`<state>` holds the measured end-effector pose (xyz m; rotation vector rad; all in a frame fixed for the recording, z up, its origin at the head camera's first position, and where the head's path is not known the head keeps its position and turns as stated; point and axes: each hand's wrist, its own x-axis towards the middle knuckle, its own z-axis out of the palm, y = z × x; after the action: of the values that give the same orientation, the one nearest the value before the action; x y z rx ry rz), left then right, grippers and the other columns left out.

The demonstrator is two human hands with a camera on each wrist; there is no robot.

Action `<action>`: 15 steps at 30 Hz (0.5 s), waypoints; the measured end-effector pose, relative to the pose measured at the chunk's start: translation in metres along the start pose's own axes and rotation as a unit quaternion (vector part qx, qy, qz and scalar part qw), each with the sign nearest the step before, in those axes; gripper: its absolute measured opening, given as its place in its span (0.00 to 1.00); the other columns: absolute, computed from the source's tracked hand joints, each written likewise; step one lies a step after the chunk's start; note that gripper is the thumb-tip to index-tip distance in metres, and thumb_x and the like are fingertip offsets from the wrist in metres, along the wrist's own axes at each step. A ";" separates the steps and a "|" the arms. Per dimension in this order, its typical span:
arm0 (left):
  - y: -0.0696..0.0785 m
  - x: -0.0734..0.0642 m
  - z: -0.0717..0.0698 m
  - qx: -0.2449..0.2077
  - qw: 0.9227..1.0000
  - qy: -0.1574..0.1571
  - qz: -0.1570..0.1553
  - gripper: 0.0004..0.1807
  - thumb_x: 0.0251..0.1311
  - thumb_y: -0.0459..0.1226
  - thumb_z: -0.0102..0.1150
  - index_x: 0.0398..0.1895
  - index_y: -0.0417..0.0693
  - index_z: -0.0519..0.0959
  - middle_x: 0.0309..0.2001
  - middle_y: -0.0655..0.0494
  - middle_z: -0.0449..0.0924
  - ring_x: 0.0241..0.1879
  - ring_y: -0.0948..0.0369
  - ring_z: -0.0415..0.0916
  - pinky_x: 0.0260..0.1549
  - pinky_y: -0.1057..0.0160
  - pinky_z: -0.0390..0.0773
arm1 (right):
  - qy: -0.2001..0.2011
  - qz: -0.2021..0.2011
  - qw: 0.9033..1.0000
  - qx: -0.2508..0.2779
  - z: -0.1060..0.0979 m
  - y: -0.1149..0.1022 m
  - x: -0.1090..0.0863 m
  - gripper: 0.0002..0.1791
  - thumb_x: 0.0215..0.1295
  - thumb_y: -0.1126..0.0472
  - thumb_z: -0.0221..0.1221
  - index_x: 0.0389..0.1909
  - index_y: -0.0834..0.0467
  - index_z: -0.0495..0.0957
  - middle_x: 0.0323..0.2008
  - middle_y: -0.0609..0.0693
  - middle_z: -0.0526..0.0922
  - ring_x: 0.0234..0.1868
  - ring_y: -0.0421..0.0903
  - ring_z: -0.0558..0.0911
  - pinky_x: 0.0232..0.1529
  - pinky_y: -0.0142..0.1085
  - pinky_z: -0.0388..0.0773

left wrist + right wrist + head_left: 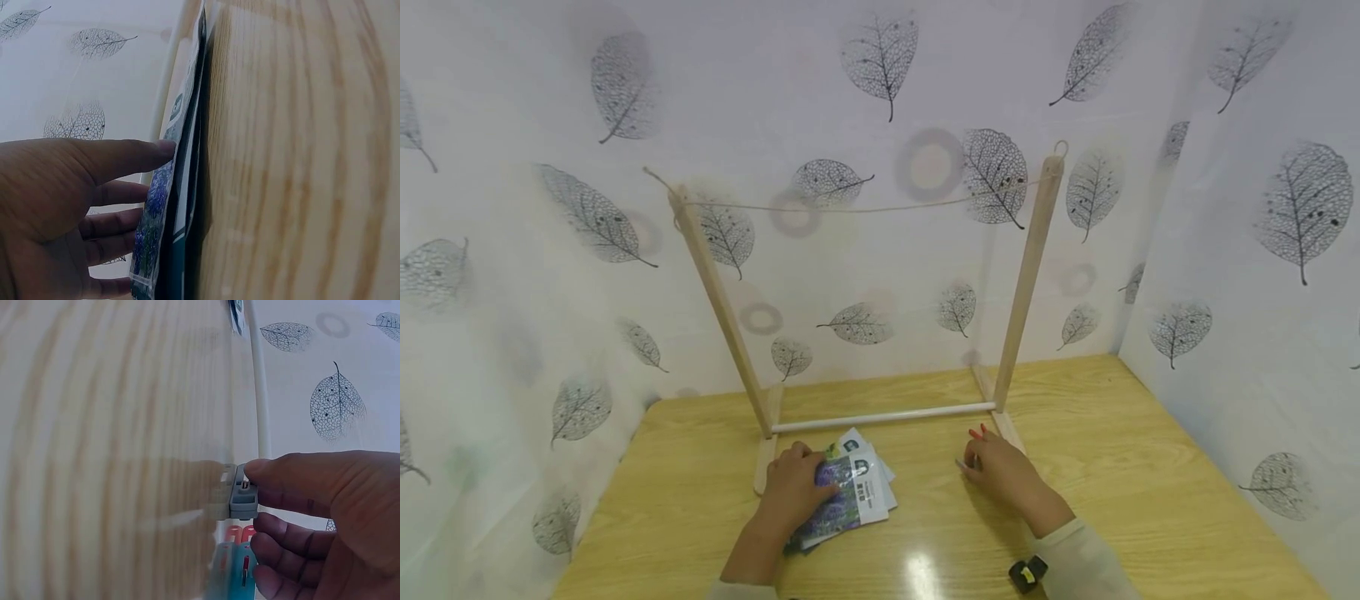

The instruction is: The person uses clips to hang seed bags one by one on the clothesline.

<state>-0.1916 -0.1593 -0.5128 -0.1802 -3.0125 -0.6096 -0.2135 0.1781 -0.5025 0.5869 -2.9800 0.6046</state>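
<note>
Several seed packets (pixel 850 492) lie in a loose stack on the table, the top one printed with purple flowers. My left hand (pixel 793 487) rests on the stack's left side. In the left wrist view, its thumb and fingertips touch the flowered face of the top packet (pixel 153 206). My right hand (pixel 1003 471) is low over the table near the right foot of a wooden frame. In the right wrist view, thumb and forefinger pinch a grey plastic clothespin (pixel 244 497). Beside the lower fingers lies a teal clothespin (pixel 247 575), with red clothespin ends (pixel 240 533) next to it.
Behind the hands stands the frame with two wooden posts (pixel 1026 283), a white bottom rod (pixel 883 417) and a string (pixel 850 210) tied across the top. A leaf-print curtain surrounds the table (pixel 1150 475). A small black device (pixel 1028 575) is by the right wrist.
</note>
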 end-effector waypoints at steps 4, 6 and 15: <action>0.000 0.002 0.000 -0.013 1.000 0.005 -0.007 0.30 0.47 0.47 0.72 0.53 0.43 0.80 0.39 0.54 0.73 0.35 0.60 0.67 0.46 0.51 0.69 | 0.000 -0.005 1.000 0.003 0.001 0.002 0.000 0.06 0.60 0.56 0.65 0.28 0.53 0.80 0.28 0.43 0.78 0.31 0.37 0.72 0.32 0.31 0.72; 0.000 0.002 0.000 -0.020 1.000 0.006 -0.012 0.29 0.47 0.47 0.73 0.52 0.44 0.80 0.38 0.55 0.72 0.35 0.61 0.66 0.44 0.52 0.68 | 0.001 -0.009 1.000 0.004 0.001 0.003 0.000 0.05 0.60 0.57 0.65 0.28 0.53 0.81 0.28 0.44 0.79 0.31 0.37 0.73 0.32 0.32 0.73; -0.001 0.003 0.003 -0.030 0.999 0.014 -0.024 0.25 0.47 0.46 0.73 0.49 0.47 0.81 0.41 0.54 0.75 0.38 0.60 0.71 0.42 0.51 0.69 | 0.005 -0.023 1.000 0.005 0.000 0.003 -0.001 0.05 0.61 0.57 0.64 0.29 0.53 0.81 0.30 0.44 0.81 0.34 0.39 0.77 0.35 0.34 0.77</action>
<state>-0.1950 -0.1586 -0.5161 -0.1013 -2.9822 -0.7007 -0.2139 0.1808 -0.5038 0.6482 -2.9474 0.6183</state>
